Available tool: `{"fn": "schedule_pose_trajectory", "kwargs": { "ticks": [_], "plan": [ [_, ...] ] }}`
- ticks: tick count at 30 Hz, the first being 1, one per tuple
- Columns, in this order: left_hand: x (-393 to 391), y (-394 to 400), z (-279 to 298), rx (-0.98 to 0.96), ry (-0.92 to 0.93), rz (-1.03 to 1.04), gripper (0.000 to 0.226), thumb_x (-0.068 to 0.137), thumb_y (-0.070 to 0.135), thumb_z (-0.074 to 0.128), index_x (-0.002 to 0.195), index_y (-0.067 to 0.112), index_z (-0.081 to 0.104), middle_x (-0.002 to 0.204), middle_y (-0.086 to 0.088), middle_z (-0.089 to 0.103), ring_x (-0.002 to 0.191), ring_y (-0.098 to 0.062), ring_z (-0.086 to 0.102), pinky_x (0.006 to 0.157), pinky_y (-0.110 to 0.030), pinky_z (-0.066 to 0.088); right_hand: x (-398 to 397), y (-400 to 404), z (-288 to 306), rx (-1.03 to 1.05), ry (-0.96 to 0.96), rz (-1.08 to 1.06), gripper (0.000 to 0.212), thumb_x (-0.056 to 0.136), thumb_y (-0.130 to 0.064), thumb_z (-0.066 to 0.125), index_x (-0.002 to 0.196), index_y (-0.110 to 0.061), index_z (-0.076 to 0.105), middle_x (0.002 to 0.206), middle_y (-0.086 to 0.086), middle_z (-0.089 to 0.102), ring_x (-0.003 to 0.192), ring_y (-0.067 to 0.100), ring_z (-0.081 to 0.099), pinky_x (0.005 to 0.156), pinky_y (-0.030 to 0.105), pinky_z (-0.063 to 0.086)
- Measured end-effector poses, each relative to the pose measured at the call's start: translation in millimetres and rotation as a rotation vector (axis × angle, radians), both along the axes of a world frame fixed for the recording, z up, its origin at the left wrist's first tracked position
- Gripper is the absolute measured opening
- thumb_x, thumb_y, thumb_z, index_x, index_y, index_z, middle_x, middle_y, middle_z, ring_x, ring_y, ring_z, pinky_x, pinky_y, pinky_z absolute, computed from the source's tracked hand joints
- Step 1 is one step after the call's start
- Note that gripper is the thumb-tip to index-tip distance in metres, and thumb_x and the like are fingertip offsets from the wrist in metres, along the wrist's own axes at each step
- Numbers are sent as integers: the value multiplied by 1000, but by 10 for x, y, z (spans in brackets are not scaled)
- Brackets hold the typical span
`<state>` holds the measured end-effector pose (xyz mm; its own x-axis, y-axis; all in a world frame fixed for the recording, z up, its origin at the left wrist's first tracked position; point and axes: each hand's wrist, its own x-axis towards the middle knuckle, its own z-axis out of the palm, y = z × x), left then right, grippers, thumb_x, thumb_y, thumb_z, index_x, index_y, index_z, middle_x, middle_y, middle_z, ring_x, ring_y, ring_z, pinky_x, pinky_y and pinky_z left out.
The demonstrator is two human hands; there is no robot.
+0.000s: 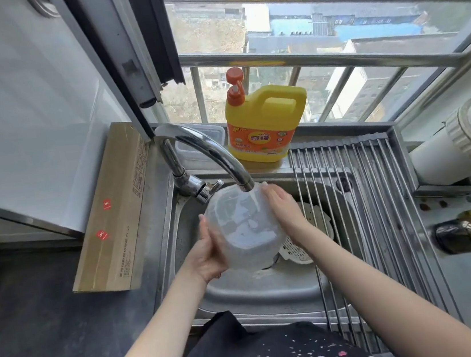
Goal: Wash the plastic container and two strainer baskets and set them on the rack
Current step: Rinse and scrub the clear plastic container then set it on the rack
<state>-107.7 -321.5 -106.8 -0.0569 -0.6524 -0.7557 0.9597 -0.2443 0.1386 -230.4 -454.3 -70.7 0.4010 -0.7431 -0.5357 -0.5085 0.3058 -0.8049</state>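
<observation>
**Rinsing the container under the tap**

Head view: I take this as the rinse step. My left hand [207,249] cups the clear round plastic container [242,228] beneath the curved chrome faucet [209,151]; my right hand [281,206], fingers flat, presses its far side. White perforated strainer baskets [296,252] wait below it. Next calls for moving the container right to the steel-rod rack [364,191].

Two bare forearms are reaching forward from the bottom of the frame, hands meeting at the middle.

The left hand [209,250] is cupping the lower left side of a clear container [242,225], palm turned inward and fingers curling up along its wall. The right hand [283,206] is pressing against the upper right side, fingers stretched fairly straight toward the rim, wrist bent slightly. Both arms are angling inward, elbows out of view.
</observation>
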Motion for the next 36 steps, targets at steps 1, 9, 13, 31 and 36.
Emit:
{"fn": "schedule_pose_trajectory", "kwargs": {
  "ticks": [1,9,13,31,36],
  "plan": [
    [3,6,41,-3,29,21,57,80,53,61,108,3,67,105,-20,71,96,-33,67,80,-43,55,34,-35,49,60,-79,-17,38,96,-40,47,127,-20,58,130,1,59,118,21,55,104,42,43],
    [-7,-24,-74,177,-538,116,26,94,31,53,95,14,73,97,-12,71,89,-32,65,83,-45,53,222,-186,36,162,-97,-62,50,84,-46,58,122,-15,65,120,3,67,109,20,63,100,41,47],
    [93,-74,118,-6,-501,-135,59,94,55,37,88,11,76,88,-13,72,86,-28,64,84,-40,47,35,-140,-89,208,49,66,28,91,-38,51,90,-14,65,88,5,63,81,21,58,75,38,48],
    [-324,-314,414,-62,-2435,-623,51,96,42,36,53,19,50,45,1,55,38,-19,52,39,-22,27,-13,-57,38,645,-77,-295,33,92,-35,36,107,-19,61,119,14,61,112,38,55,100,58,37],
    [-411,-12,58,-358,-2574,-751,58,102,41,24,58,19,54,49,4,52,40,-14,51,38,-21,31,-98,35,3,476,36,-154,31,94,-26,46,123,-19,54,107,9,60,86,33,61,72,53,56]
  ]
}}
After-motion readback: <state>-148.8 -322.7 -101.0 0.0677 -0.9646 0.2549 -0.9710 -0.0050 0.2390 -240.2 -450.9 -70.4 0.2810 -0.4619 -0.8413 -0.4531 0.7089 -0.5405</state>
